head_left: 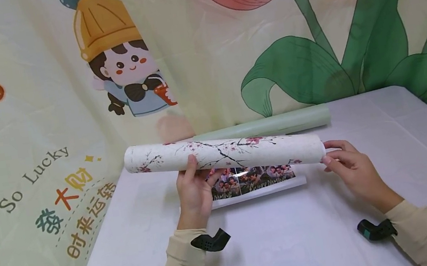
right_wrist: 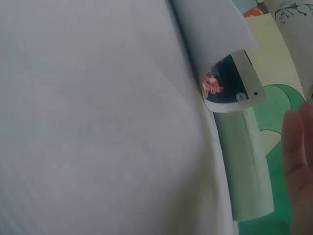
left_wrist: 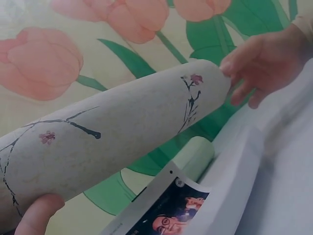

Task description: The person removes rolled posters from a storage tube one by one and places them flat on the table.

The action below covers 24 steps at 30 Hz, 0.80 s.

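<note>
In the head view, a white wallpaper roll [head_left: 232,151] with dark branches and pink blossoms is held above the table, nearly level. My left hand [head_left: 195,191] grips it from below, left of its middle, thumb on the front. At its right end, the fingertips and thumb of my right hand [head_left: 356,171] hold the rim; in the left wrist view, the lower fingers of that hand [left_wrist: 271,61] hang free. Beneath the roll lies a curled poster [head_left: 266,178] with printed figures, partly hidden. Behind is a pale green roll [head_left: 278,122], its left part covered.
A white cloth covers the table [head_left: 279,242]. At the back and left hangs a printed curtain [head_left: 194,62] with tulips, a cartoon child and lettering. Black wrist devices [head_left: 210,240] sit on both sleeves.
</note>
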Tool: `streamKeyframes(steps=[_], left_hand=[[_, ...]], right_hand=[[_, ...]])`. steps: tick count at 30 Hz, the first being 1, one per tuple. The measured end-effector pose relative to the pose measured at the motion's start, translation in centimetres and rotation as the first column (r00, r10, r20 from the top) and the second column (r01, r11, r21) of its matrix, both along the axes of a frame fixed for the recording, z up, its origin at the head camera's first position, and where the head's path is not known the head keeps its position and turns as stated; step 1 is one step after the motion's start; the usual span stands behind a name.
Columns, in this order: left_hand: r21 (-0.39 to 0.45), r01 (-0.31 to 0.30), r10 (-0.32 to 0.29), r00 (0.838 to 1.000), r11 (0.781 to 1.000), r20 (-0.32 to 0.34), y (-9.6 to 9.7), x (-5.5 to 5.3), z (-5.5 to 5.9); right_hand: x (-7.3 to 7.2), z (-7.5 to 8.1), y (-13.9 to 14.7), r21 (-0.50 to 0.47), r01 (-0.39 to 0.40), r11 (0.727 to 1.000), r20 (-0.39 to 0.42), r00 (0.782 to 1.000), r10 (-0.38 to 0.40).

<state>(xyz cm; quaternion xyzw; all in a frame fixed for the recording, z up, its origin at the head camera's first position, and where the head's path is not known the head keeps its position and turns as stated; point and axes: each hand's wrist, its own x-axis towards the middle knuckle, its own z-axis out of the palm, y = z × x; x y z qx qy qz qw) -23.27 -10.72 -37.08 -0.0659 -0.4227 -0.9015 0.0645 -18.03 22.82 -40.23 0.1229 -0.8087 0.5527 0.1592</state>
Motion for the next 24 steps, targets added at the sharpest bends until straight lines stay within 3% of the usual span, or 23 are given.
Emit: streamKeyframes(steps=[6, 10, 14, 18, 20, 24], left_hand=[[0.015, -0.012, 0.011, 0.999, 1.000, 0.030, -0.2, -0.2, -0.2], [-0.008, 0.016, -0.016, 1.000, 1.000, -0.005, -0.1, -0.1, -0.1], [-0.041, 0.053, -0.055, 0.997, 0.998, -0.062, 0.1, 0.0, 0.1], [-0.078, 0.053, -0.061, 0.993, 0.996, -0.100, 0.3, 0.1, 0.4], [-0.090, 0.053, -0.063, 0.992, 0.995, -0.113, 0.4, 0.2, 0.5], [-0.111, 0.063, -0.078, 0.988, 0.992, -0.135, 0.6, 0.5, 0.5]], right_hand=[[-0.7, -0.7, 0.7, -0.006, -0.037, 0.999, 0.020, 0.999, 0.037], [-1.3, -1.5, 1.4, -0.117, -0.090, 0.989, 0.064, 0.993, 0.098], [-1.5, -1.3, 1.7, -0.280, -0.109, 0.954, 0.163, 0.974, 0.159], [-1.7, -1.0, 1.9, -0.413, -0.111, 0.904, 0.229, 0.948, 0.221], [-1.8, -1.0, 2.1, -0.465, -0.108, 0.879, 0.261, 0.932, 0.253], [-1.7, -1.1, 2.4, -0.510, -0.090, 0.856, 0.338, 0.894, 0.295]])
